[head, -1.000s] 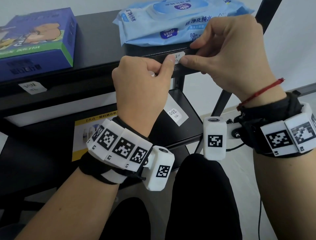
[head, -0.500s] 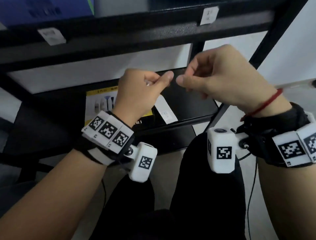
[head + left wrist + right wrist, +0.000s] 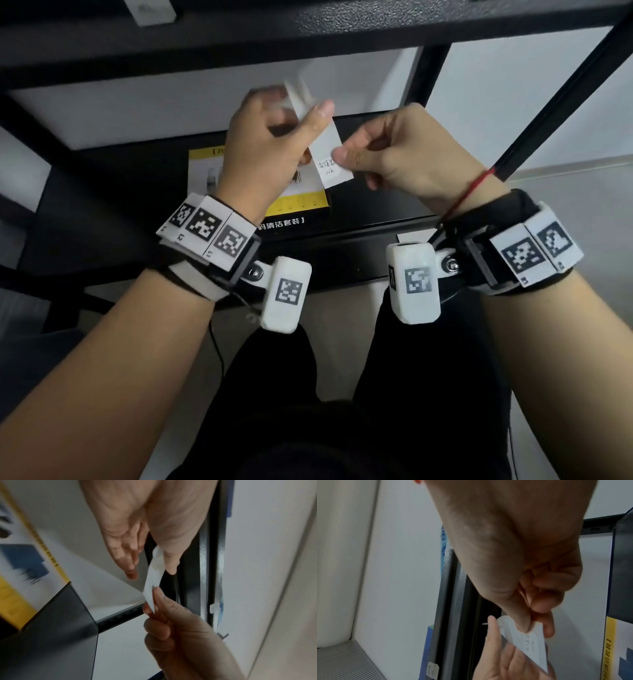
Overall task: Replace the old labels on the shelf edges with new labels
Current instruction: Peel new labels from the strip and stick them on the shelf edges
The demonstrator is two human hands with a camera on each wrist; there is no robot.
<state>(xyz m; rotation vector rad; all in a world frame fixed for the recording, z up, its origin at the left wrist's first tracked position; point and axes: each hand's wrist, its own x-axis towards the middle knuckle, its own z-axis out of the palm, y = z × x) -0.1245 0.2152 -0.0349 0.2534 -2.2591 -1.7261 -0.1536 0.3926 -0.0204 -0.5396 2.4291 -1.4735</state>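
Observation:
A white label strip [image 3: 334, 164] with handwriting hangs between my hands, in front of the lower shelf [image 3: 137, 188]. My left hand [image 3: 308, 116] pinches its upper end under the thumb, and a blurred white piece of paper [image 3: 298, 92] sticks up above that thumb. My right hand [image 3: 342, 156] pinches the strip's right edge between thumb and forefinger. The left wrist view shows the strip [image 3: 151, 582] running from my left thumb down to the right fingertips [image 3: 154, 592]. A label [image 3: 150, 10] sits on the upper shelf edge [image 3: 308, 27].
A yellow-and-white box [image 3: 298, 205] lies on the lower shelf behind my hands. A black upright post [image 3: 565, 96] slants at the right. Another small label [image 3: 213, 607] is stuck on the shelf edge. My legs in black trousers are below.
Both hands came down from the top shelf edge to the lower shelf. The white strip that lay on the lower shelf is now held up between them.

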